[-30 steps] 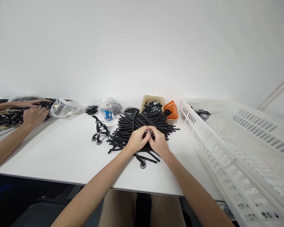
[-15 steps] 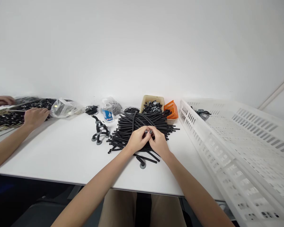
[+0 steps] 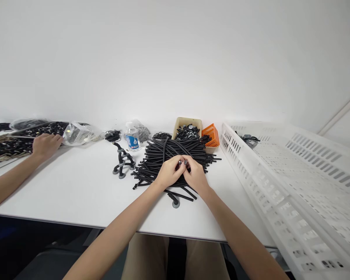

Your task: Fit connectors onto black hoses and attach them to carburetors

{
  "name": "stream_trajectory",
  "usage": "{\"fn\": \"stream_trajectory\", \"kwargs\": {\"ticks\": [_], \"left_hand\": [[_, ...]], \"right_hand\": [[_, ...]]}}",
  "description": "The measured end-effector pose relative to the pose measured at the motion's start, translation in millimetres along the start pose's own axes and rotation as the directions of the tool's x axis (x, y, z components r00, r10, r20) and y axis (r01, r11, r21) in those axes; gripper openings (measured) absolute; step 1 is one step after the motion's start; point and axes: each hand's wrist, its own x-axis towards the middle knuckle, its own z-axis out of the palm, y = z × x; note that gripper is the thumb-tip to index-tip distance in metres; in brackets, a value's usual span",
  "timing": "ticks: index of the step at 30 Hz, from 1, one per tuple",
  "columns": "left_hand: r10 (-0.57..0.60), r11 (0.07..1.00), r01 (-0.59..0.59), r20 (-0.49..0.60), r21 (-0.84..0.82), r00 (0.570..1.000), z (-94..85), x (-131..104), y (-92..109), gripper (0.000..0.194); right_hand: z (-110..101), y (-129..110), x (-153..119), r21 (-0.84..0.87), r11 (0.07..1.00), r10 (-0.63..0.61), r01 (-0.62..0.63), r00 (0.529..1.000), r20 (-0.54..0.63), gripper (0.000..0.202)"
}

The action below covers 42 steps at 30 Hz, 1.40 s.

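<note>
Over a heap of black flexible tubes (image 3: 154, 155), my left hand (image 3: 169, 172) and my right hand (image 3: 196, 173) meet with fingertips pressed together. Both are closed. A small dark part with a shiny end (image 3: 180, 162) shows at my left fingers, and a small grey piece (image 3: 185, 162) at my right; the fingers cover most of both, and whether they are joined I cannot tell. On the table just in front of the heap lies a short black tube with a grey round end (image 3: 175, 202). Several similar pieces (image 3: 121, 163) are stacked left of the heap.
Behind the heap stand a beige bin (image 3: 177, 122) of grey and black parts and an orange basket (image 3: 214, 134). A large white perforated crate (image 3: 251, 179) borders the right. A clear bottle (image 3: 133, 138) and plastic bag (image 3: 78, 134) stand left. A co-worker's hand (image 3: 46, 146) rests among dark parts.
My hands stay in nearly the same place and pose. At the far left, the co-worker's other hand has gone out of view, and the nearer hand has shifted slightly right.
</note>
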Motion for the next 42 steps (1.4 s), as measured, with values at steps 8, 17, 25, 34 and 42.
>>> {"fn": "stream_trajectory", "kwargs": {"ticks": [8, 17, 25, 34, 42], "left_hand": [[-0.006, 1.0, 0.006, 0.005, 0.003, 1.0, 0.5, -0.3, -0.4, 0.014], [0.002, 1.0, -0.002, 0.001, 0.004, 1.0, -0.2, 0.0, 0.4, 0.014], [-0.003, 1.0, 0.003, 0.003, 0.003, 1.0, 0.2, -0.2, -1.5, 0.014], [0.001, 1.0, -0.001, 0.004, -0.002, 1.0, 0.1, 0.1, -0.1, 0.014], [-0.003, 1.0, 0.003, 0.004, -0.004, 1.0, 0.1, 0.0, -1.1, 0.014]], "right_hand": [[-0.1, -0.3, -0.5, -0.008, 1.0, -0.002, 0.002, 1.0, 0.0, 0.026], [-0.5, -0.5, -0.5, -0.004, 1.0, 0.002, -0.002, 1.0, 0.0, 0.026], [-0.5, 0.2, -0.2, -0.006, 1.0, 0.009, -0.009, 1.0, 0.006, 0.026], [-0.7, -0.4, -0.6, 0.003, 1.0, 0.022, -0.022, 1.0, 0.02, 0.025], [-0.5, -1.0, -0.2, 0.0, 1.0, 0.013, -0.013, 1.0, 0.013, 0.025]]}}
